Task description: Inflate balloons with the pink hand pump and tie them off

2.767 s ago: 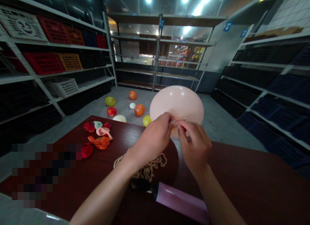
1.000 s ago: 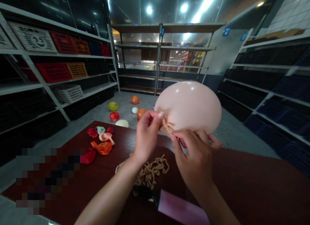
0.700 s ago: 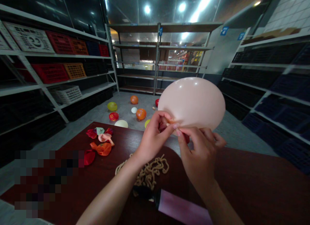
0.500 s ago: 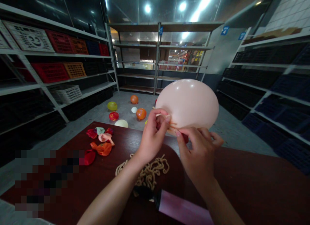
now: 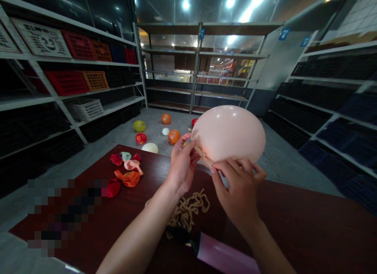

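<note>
A large inflated peach balloon (image 5: 231, 132) is held above the far edge of a dark red-brown table (image 5: 309, 223). My left hand (image 5: 181, 166) pinches the balloon's stretched neck on its left side. My right hand (image 5: 238, 187) pinches the neck's other end just below the balloon, fingers closed. A tangle of beige cord (image 5: 188, 209) lies on the table under my hands. A pink cylinder with a black end (image 5: 218, 254), likely a pump, lies at the near edge.
Several flat, uninflated balloons (image 5: 126, 173) in red, orange and pale colours lie on the table's left. Inflated balloons (image 5: 173, 135) sit on the grey floor beyond. Shelving with crates (image 5: 76, 81) lines the left, back and right.
The balloon dropped slightly and tilted. Both hands kept working its neck, the left moving from a knot-side pinch to pulling the neck out to the left.
</note>
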### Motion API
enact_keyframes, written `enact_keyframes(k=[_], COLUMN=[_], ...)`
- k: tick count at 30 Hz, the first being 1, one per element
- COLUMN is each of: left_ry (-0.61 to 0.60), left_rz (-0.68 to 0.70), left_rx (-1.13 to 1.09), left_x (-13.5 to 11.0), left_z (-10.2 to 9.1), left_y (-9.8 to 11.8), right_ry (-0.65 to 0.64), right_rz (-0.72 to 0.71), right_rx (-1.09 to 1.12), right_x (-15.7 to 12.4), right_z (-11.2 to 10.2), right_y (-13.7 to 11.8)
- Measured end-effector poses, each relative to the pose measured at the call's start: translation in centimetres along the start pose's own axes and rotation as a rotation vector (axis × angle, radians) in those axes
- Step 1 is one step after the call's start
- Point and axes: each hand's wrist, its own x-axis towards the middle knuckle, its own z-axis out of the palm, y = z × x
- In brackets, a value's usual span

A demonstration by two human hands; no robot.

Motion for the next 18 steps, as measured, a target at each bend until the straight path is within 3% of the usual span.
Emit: enact_keyframes(k=[4, 12, 14, 18], left_ry=[-0.049, -0.014, -0.040, -0.071], left_rz=[0.052, 0.022, 0.133, 0.512], left_rx=[0.067, 0.083, 0.158, 0.412], left_x=[-0.2, -0.1, -0.4, -2.4], left_z=[0.1, 0.0, 0.2, 0.6], left_y=[-0.1, 0.0, -0.2, -1.2], right_ry=[0.003, -0.068, -0.105, -0.177], right_rz=[0.023, 0.036, 0.066, 0.142], right_rx=[0.008, 0.058, 0.116, 0.301], right_x=[-0.1, 0.3, 0.5, 0.7], right_z=[0.0, -0.3, -0.4, -1.2], right_y=[0.2, 1.0, 1.4, 2.4])
